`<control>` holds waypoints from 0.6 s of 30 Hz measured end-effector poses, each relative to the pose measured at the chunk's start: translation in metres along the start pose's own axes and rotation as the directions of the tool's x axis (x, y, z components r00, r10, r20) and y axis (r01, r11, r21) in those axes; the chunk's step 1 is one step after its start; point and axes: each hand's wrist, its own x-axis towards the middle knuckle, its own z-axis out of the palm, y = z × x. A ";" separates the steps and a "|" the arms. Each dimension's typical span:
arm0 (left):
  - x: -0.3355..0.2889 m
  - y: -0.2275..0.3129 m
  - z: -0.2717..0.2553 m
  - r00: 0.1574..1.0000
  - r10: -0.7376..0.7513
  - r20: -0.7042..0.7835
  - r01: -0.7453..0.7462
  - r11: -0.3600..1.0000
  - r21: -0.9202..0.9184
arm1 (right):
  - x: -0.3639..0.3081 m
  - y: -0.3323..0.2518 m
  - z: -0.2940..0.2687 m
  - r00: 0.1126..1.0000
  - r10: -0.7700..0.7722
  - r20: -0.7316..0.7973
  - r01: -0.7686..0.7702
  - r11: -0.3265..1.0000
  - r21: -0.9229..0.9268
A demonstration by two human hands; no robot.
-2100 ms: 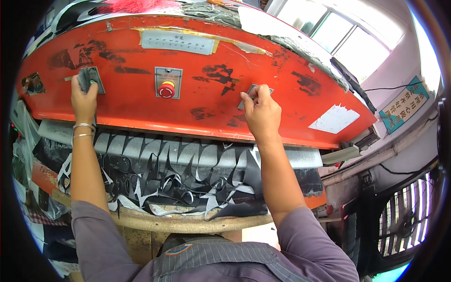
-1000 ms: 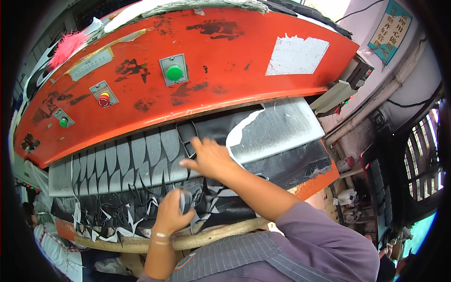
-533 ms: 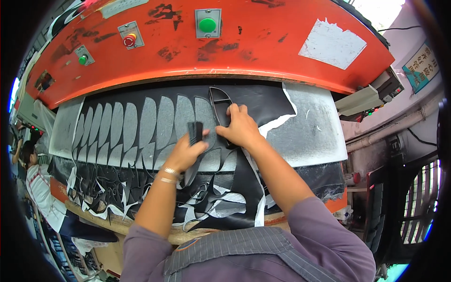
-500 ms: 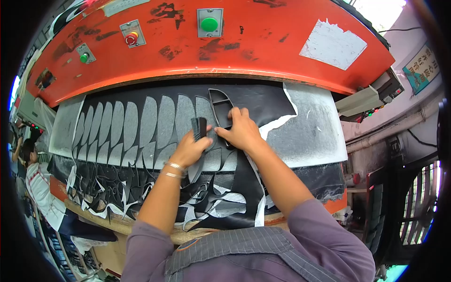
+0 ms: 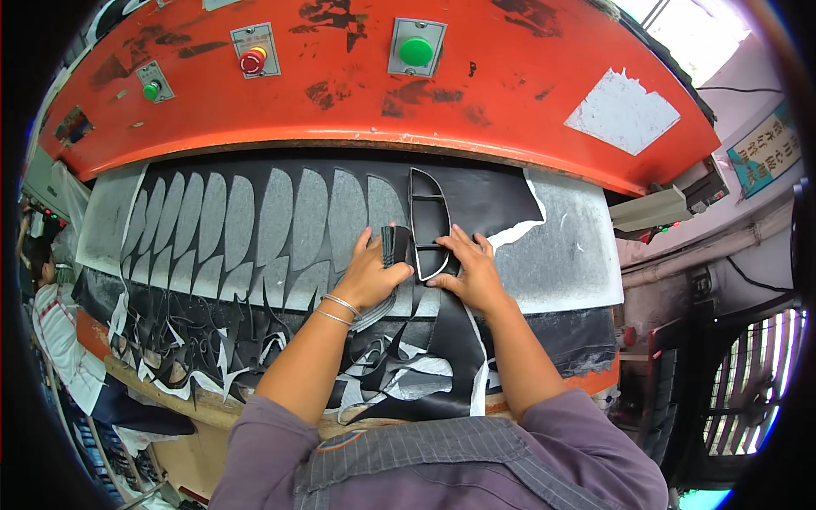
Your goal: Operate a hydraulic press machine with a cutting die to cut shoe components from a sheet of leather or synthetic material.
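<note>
Head view: D-shaped frame (image 5: 428,197) lies on black sheet (image 5: 486,194), which shows through its three compartments. Right hand (image 5: 473,274): fingers part-closed on frame's lower right edge. Left hand (image 5: 372,279), just left of frame: fingers closed round dark stack (image 5: 396,245).

Cutting die (image 5: 430,197) on the sheet (image 5: 486,191), right of the cutouts (image 5: 276,212)

R bd end (image 5: 571,246) free, die (image 5: 430,197) blks L

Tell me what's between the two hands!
In the head view: a divided frame, plus dark stacked pieces gripped by the left hand. The right hand touches the frame.
</note>
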 end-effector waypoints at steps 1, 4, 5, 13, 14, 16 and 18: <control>0.000 0.003 0.000 1.000 0.000 0.019 0.000 1.000 0.009 | 0.000 0.002 -0.001 1.000 -0.011 -0.012 0.011 1.000 0.005; 0.006 0.012 -0.005 0.996 -0.002 0.091 -0.002 0.999 0.043 | 0.001 0.008 -0.005 1.000 -0.011 -0.026 0.011 1.000 0.001; 0.010 0.011 -0.008 0.996 0.005 0.089 -0.009 0.999 0.037 | 0.003 0.008 -0.006 1.000 -0.007 -0.030 0.007 1.000 0.004; -0.009 -0.031 -0.086 0.855 0.000 -0.519 -0.073 0.990 -0.120 | 0.013 -0.006 -0.046 0.973 0.112 -0.201 -0.091 0.990 0.111; -0.017 -0.030 -0.116 0.785 -0.204 -0.585 -0.020 0.935 -0.353 | 0.019 -0.021 -0.057 0.971 0.134 -0.200 -0.102 0.982 0.161; -0.025 -0.049 -0.179 0.542 -0.182 -0.820 -0.192 0.924 -0.332 | 0.035 -0.048 -0.077 0.964 0.102 -0.246 -0.044 0.972 0.229; -0.033 -0.063 -0.239 0.236 -0.085 -0.968 -0.271 0.951 -0.150 | 0.061 -0.083 -0.091 0.935 0.025 -0.354 0.066 0.968 0.242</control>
